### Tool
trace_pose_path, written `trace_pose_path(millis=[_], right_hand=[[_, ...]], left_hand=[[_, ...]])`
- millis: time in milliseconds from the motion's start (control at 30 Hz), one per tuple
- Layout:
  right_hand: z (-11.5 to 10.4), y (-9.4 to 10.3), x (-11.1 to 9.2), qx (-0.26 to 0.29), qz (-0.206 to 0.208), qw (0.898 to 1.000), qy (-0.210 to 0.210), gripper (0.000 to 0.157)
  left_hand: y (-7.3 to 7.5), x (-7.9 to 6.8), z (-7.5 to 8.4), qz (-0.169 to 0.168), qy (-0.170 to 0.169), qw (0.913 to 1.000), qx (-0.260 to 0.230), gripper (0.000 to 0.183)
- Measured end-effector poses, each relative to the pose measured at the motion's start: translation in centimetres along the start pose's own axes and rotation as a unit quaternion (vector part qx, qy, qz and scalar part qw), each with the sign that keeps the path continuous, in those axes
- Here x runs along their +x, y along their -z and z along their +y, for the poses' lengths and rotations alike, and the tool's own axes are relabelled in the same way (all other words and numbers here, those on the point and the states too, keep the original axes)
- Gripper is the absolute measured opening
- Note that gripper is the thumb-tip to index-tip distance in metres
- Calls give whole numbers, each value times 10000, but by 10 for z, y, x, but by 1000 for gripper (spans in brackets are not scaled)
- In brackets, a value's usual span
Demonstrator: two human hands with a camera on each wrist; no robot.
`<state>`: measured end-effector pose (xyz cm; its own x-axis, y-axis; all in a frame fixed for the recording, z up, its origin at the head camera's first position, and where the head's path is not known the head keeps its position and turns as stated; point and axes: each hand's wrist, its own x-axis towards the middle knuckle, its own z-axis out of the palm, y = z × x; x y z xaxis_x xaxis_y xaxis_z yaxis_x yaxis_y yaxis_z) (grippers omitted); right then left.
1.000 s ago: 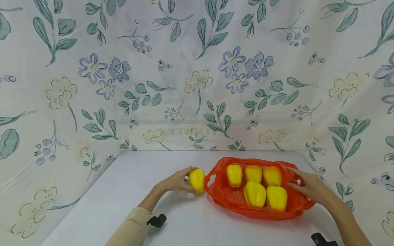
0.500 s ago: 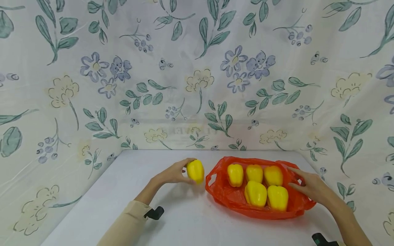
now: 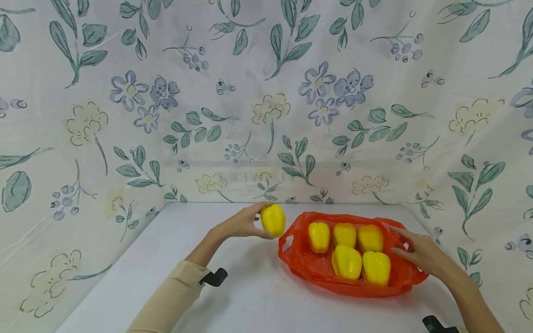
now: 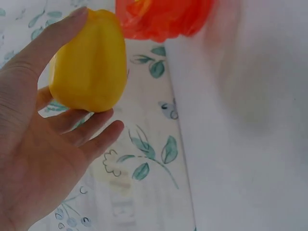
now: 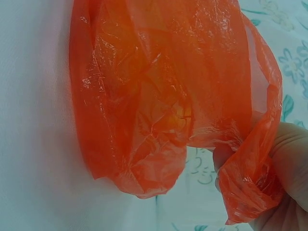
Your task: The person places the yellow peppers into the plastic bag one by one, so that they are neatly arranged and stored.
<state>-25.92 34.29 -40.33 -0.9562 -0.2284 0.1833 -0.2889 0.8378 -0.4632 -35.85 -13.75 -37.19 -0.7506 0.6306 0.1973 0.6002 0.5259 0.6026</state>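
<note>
My left hand (image 3: 243,223) holds a yellow bell pepper (image 3: 273,221) between thumb and fingers, raised over the table just left of the bag. In the left wrist view the same bell pepper (image 4: 90,62) sits between the thumb and the curled fingers. A red plastic bag (image 3: 314,273) lies spread open on the right, with several yellow bell peppers (image 3: 346,262) inside. At the bag's right end my right hand (image 3: 422,252) grips its edge. The right wrist view shows the gathered bag handle (image 5: 248,185) pinched between thumb and fingers.
The white table (image 3: 245,296) runs back to a floral curtain (image 3: 233,138), which also hangs along both sides. Black camera mounts (image 3: 214,277) sit at the wrists. The bag's left handle loop (image 3: 286,243) stands close beside the held pepper.
The left hand has lifted the bell pepper off the table, moving it up and back, then slightly right toward the bag. The right hand and the bag have stayed in place.
</note>
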Motion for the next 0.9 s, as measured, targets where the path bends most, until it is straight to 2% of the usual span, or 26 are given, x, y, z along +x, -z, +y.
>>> trace_pose_path(millis=[200, 600, 900], right_hand=[[0, 1, 0, -117, 55, 9999, 29, 65], [0, 1, -1, -111, 92, 9998, 97, 64], [1, 3, -1, -51, 62, 9999, 103, 65]], left_hand=[[-6, 11, 21, -187, -163, 9997, 50, 89], [-30, 32, 55, -864, -776, 9932, -80, 84], [-52, 37, 72, -1451, -564, 9875, 259, 84]])
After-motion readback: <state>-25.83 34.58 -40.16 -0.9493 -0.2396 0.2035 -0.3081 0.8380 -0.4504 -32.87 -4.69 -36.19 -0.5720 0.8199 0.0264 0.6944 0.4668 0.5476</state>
